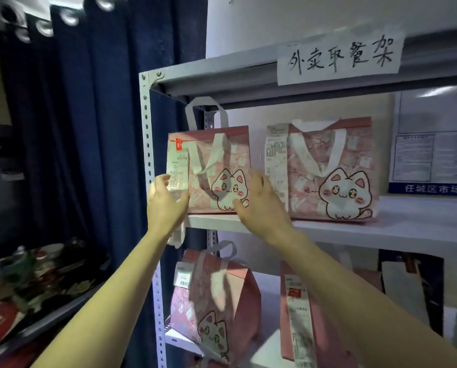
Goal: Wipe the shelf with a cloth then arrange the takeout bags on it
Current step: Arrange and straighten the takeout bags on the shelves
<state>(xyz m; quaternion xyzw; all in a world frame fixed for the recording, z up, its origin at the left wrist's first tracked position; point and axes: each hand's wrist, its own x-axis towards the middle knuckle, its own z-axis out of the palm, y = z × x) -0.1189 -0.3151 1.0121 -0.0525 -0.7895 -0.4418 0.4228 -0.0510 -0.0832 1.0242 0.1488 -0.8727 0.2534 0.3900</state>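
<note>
Two bare forearms reach up from the near edge toward the grey metal shelf (381,231). On its lower board, nearest me, a pink bag with a cat (216,309) leans at the left, and another pink bag (299,328) stands to its right with a long slip down its front.

Above them, the left hand (166,205) grips the left edge of a pink cat bag (222,155), with the thumb on the front beside the hanging receipt (178,168) and the fingers curled round the side. The right hand (260,205) holds the same bag's lower right corner, thumb against the cat drawing. The bag is upright at the left end of the middle board. I cannot tell whether its base rests there.

Just to the right, a second cat bag (336,168) stands upright on that board.

Higher up, a handwritten paper sign (339,58) is stuck to the top rail. A printed notice (434,155) hangs on the far wall, and a dark blue curtain (89,128) hangs at the left.
</note>
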